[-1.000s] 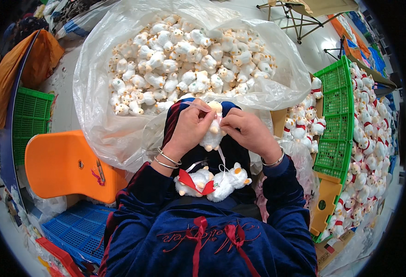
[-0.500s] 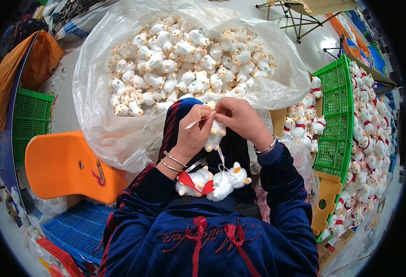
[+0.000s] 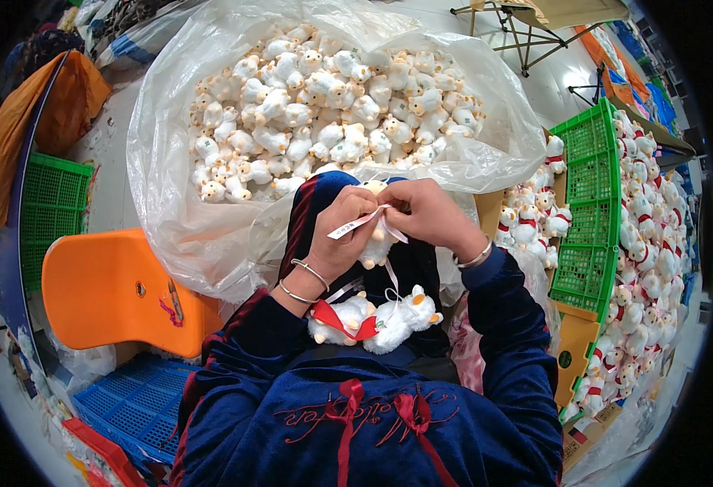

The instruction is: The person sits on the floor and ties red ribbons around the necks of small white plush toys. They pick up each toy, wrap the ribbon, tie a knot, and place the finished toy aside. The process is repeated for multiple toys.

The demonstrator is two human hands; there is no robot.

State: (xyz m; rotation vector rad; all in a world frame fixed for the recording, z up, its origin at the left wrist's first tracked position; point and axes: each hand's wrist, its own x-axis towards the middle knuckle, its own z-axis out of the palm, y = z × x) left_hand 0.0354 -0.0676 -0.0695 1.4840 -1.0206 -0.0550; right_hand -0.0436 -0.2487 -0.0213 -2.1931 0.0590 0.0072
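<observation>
At the middle, over my lap, my left hand (image 3: 342,235) and my right hand (image 3: 431,213) meet with pinched fingers on a pale ribbon (image 3: 355,227) bearing print. The ribbon lies across the neck of a small white plush animal (image 3: 376,250), partly hidden behind my fingers. Two more white plush animals lie below on my lap: one (image 3: 405,321) on its side with orange ears, the other (image 3: 336,312) beside it with a red ribbon (image 3: 342,321) across it. A thin white string (image 3: 391,280) hangs between my hands and the lap toys.
A large clear plastic bag (image 3: 170,178) full of white plush animals lies ahead. An orange chair (image 3: 101,292) holding a small tool (image 3: 176,302) stands left, above a blue crate (image 3: 133,402). To the right, a green crate wall (image 3: 588,211) borders many plush animals with red neckbands (image 3: 644,268).
The printed ribbon now spreads flatter and shows more of its length, with another end by my right fingers. Both hands remain close together over the toy.
</observation>
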